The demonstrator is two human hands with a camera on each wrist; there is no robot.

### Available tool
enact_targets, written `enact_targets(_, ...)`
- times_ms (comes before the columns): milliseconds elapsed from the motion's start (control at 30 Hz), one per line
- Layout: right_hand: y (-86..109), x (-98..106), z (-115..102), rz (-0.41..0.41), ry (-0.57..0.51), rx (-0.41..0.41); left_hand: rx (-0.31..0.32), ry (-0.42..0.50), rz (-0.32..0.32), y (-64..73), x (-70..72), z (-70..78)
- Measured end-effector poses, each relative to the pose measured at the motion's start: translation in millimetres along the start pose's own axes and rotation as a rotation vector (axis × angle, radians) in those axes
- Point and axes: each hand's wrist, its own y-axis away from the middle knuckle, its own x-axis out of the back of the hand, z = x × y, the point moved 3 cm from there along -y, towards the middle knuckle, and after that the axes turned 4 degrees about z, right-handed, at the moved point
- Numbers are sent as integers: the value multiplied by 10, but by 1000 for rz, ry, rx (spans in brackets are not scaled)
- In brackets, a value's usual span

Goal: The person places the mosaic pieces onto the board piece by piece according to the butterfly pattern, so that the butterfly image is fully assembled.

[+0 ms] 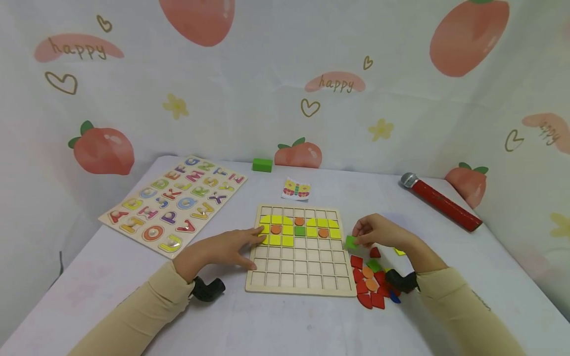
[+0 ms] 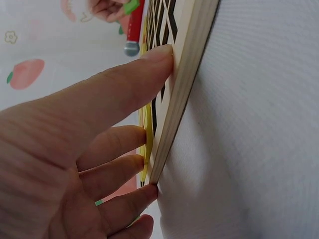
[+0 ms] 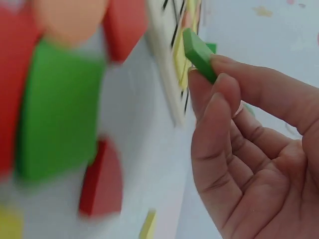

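Note:
A square wooden grid board (image 1: pixel 285 287) lies on the table, its upper rows partly filled with yellow tiles (image 1: pixel 276 240), orange round tiles (image 1: pixel 299 221) and one green square tile (image 1: pixel 300 231). My left hand (image 1: pixel 227 247) rests on the board's left edge; in the left wrist view the thumb (image 2: pixel 124 92) touches the rim and the other fingers reach the yellow tiles and the edge. Beside the board's right edge, my right hand (image 1: pixel 378 233) pinches a green square tile (image 3: pixel 199 55) between thumb and fingers, held above the table.
Loose red, orange, green and blue pieces (image 1: pixel 377 300) lie right of the board. A small picture card (image 1: pixel 296 190) and a green block (image 1: pixel 262 165) are behind it. An alphabet puzzle board (image 1: pixel 173 202) lies left; a red microphone (image 1: pixel 441 201) lies far right.

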Motion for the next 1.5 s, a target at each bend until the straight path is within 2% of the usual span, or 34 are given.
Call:
enact_targets(200,-150,-119,-173,-30,-64,58,5,10,0,-1,6,2)
enact_targets(333,-276,-246,-276,-69,-89,73,8,14,1,-5,3,-2)
enact_targets(567,-434,-445,-484,-150,-125,148,11,10,1,-5,-4,-7)
enact_targets(767,-530,-568,-587,-189,-170,135,7,11,-2,-12,-13,-7)
enact_targets(1133,-573,-665,-651,-149,-163,78,-9,0,5,-14,-15,-18)
enact_targets(1367,-536,-641,-654,-141,-121,108,-5,4,9,-13,-17,-27)
enact_targets(1500,-474,-558,-593,-89,-44,129,-11,0,8,-14,-20,-34)
